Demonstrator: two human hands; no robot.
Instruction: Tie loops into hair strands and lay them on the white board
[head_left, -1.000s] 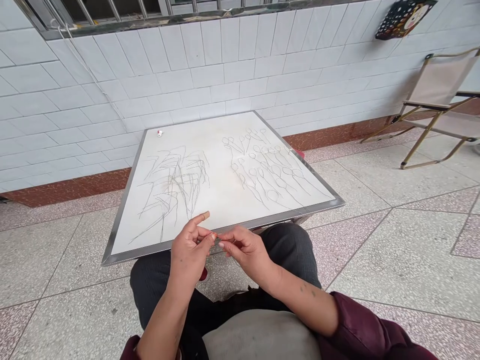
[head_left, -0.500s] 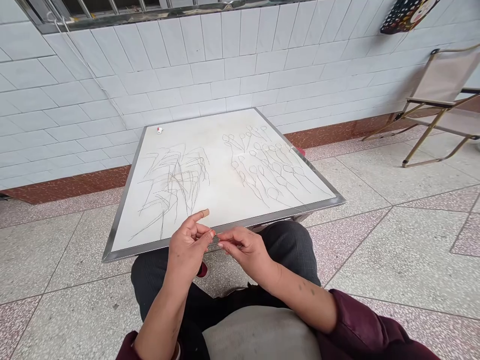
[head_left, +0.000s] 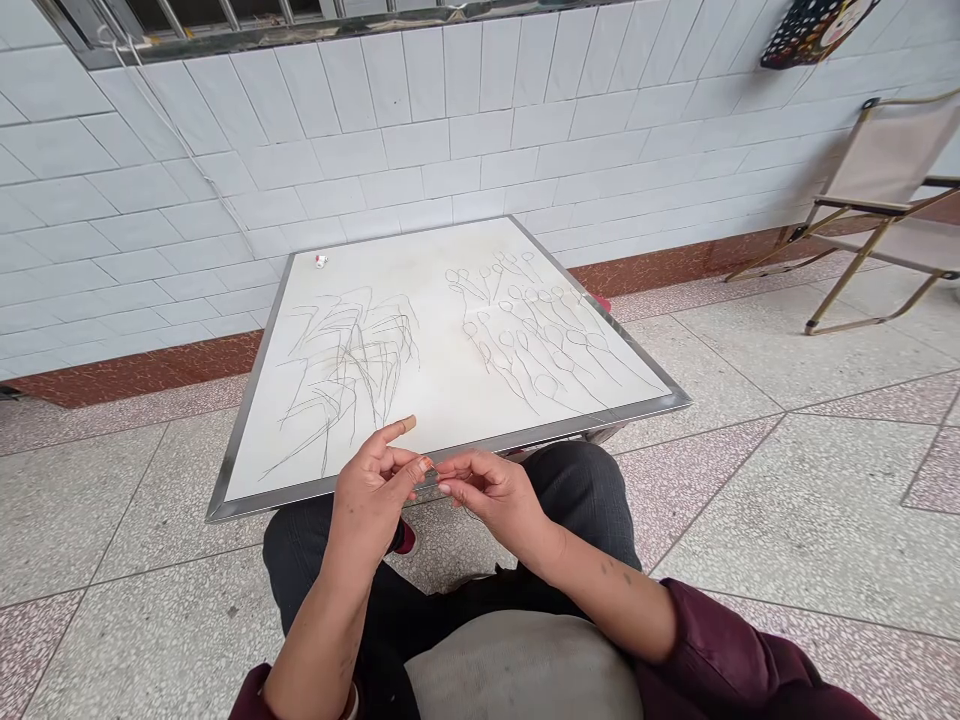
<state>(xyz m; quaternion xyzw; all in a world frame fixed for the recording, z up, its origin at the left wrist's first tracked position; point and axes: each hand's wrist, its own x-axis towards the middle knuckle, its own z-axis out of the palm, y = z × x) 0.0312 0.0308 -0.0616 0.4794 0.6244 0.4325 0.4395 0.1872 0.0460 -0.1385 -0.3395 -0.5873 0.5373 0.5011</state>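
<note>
My left hand (head_left: 375, 495) and my right hand (head_left: 499, 500) meet over the near edge of the white table (head_left: 442, 390). Thumb and fingertips of each hand are pinched on a thin wire, mostly hidden by the fingers; a short dark bit shows beneath the right fingers. The left index finger, with a tan wrap on its tip, sticks out toward the tabletop. Loose bent wires (head_left: 367, 370) lie tangled on the left half of the table. On the right half, several wires with round looped ends (head_left: 546, 385) are spread out.
A small white and red object (head_left: 321, 261) sits at the table's far left corner. The grey metal rim (head_left: 285, 502) borders the tabletop. Behind stands a white tiled wall (head_left: 405, 160). A folding chair (head_left: 877, 200) is at the right, with a patterned bag (head_left: 814, 32) hanging above.
Both hands stay pinched together at the table edge. The fingertips have shifted very slightly, and the left hand has turned a little. The wires on the table lie as before.
</note>
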